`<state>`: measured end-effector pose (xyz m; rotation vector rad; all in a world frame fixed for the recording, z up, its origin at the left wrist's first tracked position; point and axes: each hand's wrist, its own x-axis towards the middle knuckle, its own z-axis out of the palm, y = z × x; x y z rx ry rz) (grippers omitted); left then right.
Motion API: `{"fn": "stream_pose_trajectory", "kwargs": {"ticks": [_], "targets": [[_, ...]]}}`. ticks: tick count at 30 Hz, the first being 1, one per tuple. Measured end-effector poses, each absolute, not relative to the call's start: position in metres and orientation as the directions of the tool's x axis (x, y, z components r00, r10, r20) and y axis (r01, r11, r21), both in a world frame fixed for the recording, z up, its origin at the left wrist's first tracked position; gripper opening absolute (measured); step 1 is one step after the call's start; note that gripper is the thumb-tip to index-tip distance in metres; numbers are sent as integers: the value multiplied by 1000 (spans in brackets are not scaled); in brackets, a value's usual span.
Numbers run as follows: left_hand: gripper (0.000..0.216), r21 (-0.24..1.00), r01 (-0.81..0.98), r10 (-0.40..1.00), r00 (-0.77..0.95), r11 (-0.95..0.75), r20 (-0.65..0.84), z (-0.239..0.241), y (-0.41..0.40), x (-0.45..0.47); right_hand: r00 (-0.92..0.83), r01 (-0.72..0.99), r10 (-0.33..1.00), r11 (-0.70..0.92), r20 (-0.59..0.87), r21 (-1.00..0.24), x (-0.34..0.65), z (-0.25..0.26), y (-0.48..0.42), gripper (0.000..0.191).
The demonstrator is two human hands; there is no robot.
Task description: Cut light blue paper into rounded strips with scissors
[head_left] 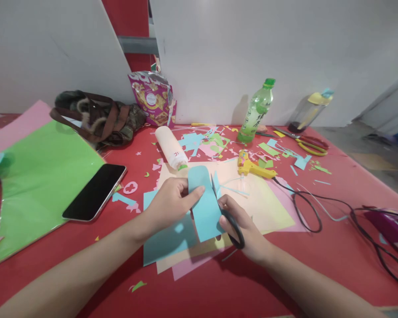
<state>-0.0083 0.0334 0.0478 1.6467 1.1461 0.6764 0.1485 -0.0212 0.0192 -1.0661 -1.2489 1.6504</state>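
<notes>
1. At the far left of the red bench (285, 274), a green sheet (40, 185) and a black phone (94, 191) lie flat, well apart from the cutting; they are best kept there, outside the sweep of the elbows.
2. The left hand (170, 205) grasps the blue paper piece (204, 205), thumb pressed across its face and fingers behind. It stands raised over the stacked coloured sheets (268, 205). My judgement: pinch close to the cut line so the paper stays taut, and turn the paper rather than the blades.
3. The right hand (240, 225) is closed through the black loops of the scissors (230, 221), whose blades rise beside the piece's right edge. Short, steady snips would likely keep the rounded outline smooth.
4. Further right, a yellow glue gun (252, 165) rests on the sheets, its black cord (313, 214) looping across the bench. The cord could snag a forearm; keep the right wrist inside it.
</notes>
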Motion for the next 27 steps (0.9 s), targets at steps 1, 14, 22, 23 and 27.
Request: {"fn": "stream_pose_trajectory", "kwargs": {"ticks": [1, 14, 22, 23, 27], "targets": [[29, 931, 359, 912, 400, -65, -90, 48, 33, -8, -328, -100, 931, -203, -160, -974, 148, 19, -21, 43], [29, 947, 320, 917, 386, -29, -103, 48, 31, -7, -290, -109, 941, -214, -175, -971, 148, 18, -22, 41], [31, 942, 335, 923, 369, -22, -110, 46, 32, -7, -264, -117, 946, -223, -187, -968, 145, 20, -22, 36], [32, 942, 335, 923, 369, -20, -112, 45, 32, -7, -259, -120, 947, -227, -191, -966, 145, 19, -22, 36], [32, 950, 313, 921, 373, -6, -117, 45, 32, -6, -243, -136, 950, -232, -195, -963, 145, 18, -22, 34]]}}
